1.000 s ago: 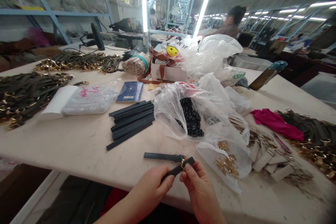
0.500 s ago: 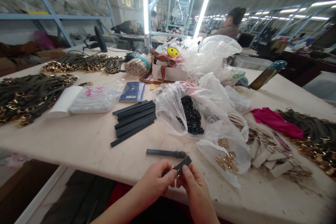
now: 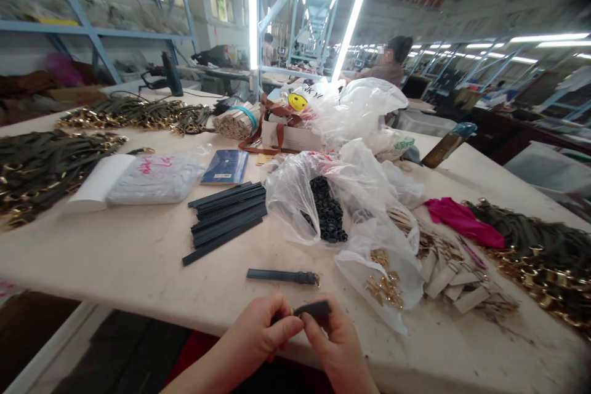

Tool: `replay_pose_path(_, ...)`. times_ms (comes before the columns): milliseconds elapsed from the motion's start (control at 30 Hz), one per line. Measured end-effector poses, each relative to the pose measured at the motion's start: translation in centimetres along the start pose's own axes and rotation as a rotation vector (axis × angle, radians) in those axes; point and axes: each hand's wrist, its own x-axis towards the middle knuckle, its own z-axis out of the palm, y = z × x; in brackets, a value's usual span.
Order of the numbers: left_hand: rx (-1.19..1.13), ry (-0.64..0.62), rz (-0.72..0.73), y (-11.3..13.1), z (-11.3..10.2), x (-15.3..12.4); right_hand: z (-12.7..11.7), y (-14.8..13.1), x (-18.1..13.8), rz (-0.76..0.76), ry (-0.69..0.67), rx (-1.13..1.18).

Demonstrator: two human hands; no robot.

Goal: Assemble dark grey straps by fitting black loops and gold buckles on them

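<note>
Both hands meet near the table's front edge around one dark strap (image 3: 313,308). My left hand (image 3: 272,326) pinches its left part, where a bit of gold metal shows by the fingertips. My right hand (image 3: 335,335) grips the strap's right end, thumb bent in front and fingers behind. The part between my fingers is mostly hidden. Just beyond lies a finished-looking dark strap (image 3: 281,276) with a gold clasp at its right end. A fanned stack of flat dark strips (image 3: 226,218) rests farther back to the left.
An open plastic bag (image 3: 290,209) holds small black loops (image 3: 327,209). Another bag contains gold hardware (image 3: 386,289). Beige straps (image 3: 457,283) and a magenta cloth (image 3: 464,221) lie right. Strap piles (image 3: 50,166), a wrapped packet (image 3: 154,177) and a blue booklet (image 3: 225,167) sit left.
The view has shifted slightly. My right thumb has bent and slid left along the strap, and the strap's right end now curves instead of pointing up straight. My left hand keeps its pinch.
</note>
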Motion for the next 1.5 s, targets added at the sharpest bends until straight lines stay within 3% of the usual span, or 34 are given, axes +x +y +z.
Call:
replay_pose_path(100,-0.003,0.030,0.005,-0.6,-0.3,1.0,-0.5,-0.6,0.4,-0.095,-0.064,-0.047)
replay_pose_path(200,-0.068,0.036,0.060,-1.4,-0.4,1.7,-2.1,-1.1,1.5,-0.110,-0.304,-0.115)
replay_pose_path(267,-0.092,-0.014,0.086,-1.6,-0.5,1.9,-3.7,-1.0,3.3,-0.071,-0.360,-0.176)
replay_pose_path(367,-0.059,-0.067,0.059,-1.4,-0.7,2.1,-6.3,-0.3,7.2,-0.067,-0.142,-0.358)
replay_pose_path(433,-0.059,-0.036,0.022,-1.4,-0.7,2.5,-7.2,0.3,10.0,-0.118,0.019,-0.636)
replay_pose_path(533,-0.067,-0.006,-0.004,-1.7,-0.7,3.2,-6.9,1.1,13.1,-0.154,0.062,-1.065)
replay_pose_path(600,-0.057,-0.012,-0.005,-2.1,-0.7,3.6,-5.8,1.5,14.3,-0.147,0.070,-1.235)
replay_pose_path(800,-0.024,0.006,0.005,-2.4,-0.9,3.5,-4.1,2.2,15.4,-0.134,0.103,-1.265)
replay_pose_path(1100,-0.005,0.177,0.073,-1.2,-1.3,3.0,-4.9,0.5,13.7,-0.185,0.154,-0.971)
replay_pose_path(1200,0.070,0.231,0.138,0.5,-1.5,2.7,-3.8,-0.1,11.5,-0.139,0.053,-0.516)
replay_pose_path(1333,0.205,0.322,0.222,2.5,-1.6,2.5,-2.2,-1.0,8.2,0.139,-0.089,0.267)
replay_pose_path(1400,0.264,0.341,0.250,2.9,-1.4,2.4,-1.8,-1.4,7.0,0.255,-0.107,0.494)
replay_pose_path(1500,0.344,0.337,0.262,2.1,-1.2,2.2,-1.5,-1.9,5.9,0.293,-0.074,0.682)
